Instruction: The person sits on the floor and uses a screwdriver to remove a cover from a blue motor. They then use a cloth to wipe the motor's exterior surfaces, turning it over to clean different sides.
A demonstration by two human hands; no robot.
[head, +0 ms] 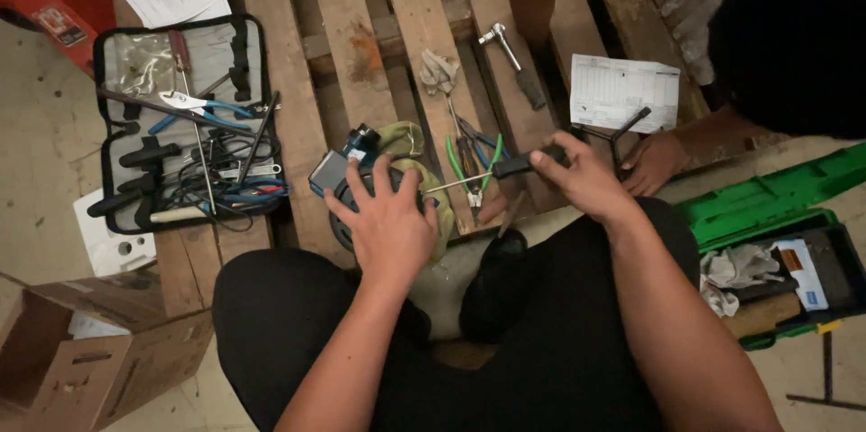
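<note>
Dark round blue-capped motor unit [361,181] lies under left hand [390,220]; black-handled thin-shafted screwdriver [492,170] held level in right hand [585,181], tip toward unit.

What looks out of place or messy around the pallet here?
Tools lie loose across the pallet: a ratchet, a glove and green-handled pliers. The tool pouch is a tangle. Papers sit among them. Nothing looks broken or spilled.

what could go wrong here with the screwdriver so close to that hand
1. The thin metal shaft of the black-handled screwdriver in the right hand points at the left hand; a slip might jab those fingers.
2. The small dark blue device sits on a yellow-green rag on a slatted wooden pallet; it may shift, or small parts could fall through the gaps.
</note>
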